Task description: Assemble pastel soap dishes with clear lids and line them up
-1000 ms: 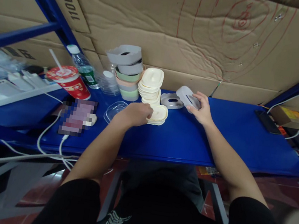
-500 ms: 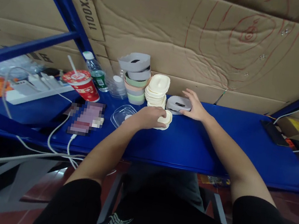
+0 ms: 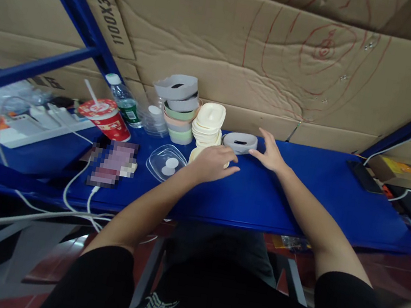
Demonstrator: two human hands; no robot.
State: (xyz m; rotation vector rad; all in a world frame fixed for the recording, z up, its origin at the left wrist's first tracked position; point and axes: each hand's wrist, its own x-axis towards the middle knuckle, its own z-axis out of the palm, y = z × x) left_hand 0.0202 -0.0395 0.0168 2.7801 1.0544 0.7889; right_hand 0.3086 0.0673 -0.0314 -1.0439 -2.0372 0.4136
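Beyond the bare near strip of the blue tabletop (image 3: 244, 208), the left hand (image 3: 214, 165) lies over a low cream piece (image 3: 194, 154), its thumb standing off from the fingers; the hand covers most of that piece, so I cannot tell whether the grip is clamped on it. A light, raised wrist would serve well here, because the clear lid (image 3: 153, 165) with its two white discs (image 3: 171, 163) sits just to the left and would be easy to nudge. A little farther off, the right hand (image 3: 273, 156) has its grip apart, thumb and fingers spread at the right end of a grey piece (image 3: 236, 149) that rests level, slot upward; contact at the thumb tip is hard to judge. Keeping those fingers wide should avoid dragging it askew. Just past its left end stands the cream stack (image 3: 211, 116), so any sideways push ought to be gentle, and the coloured stack (image 3: 180, 109), uneven on top, deserves a wide berth, with the cardboard wall (image 3: 210, 34) behind
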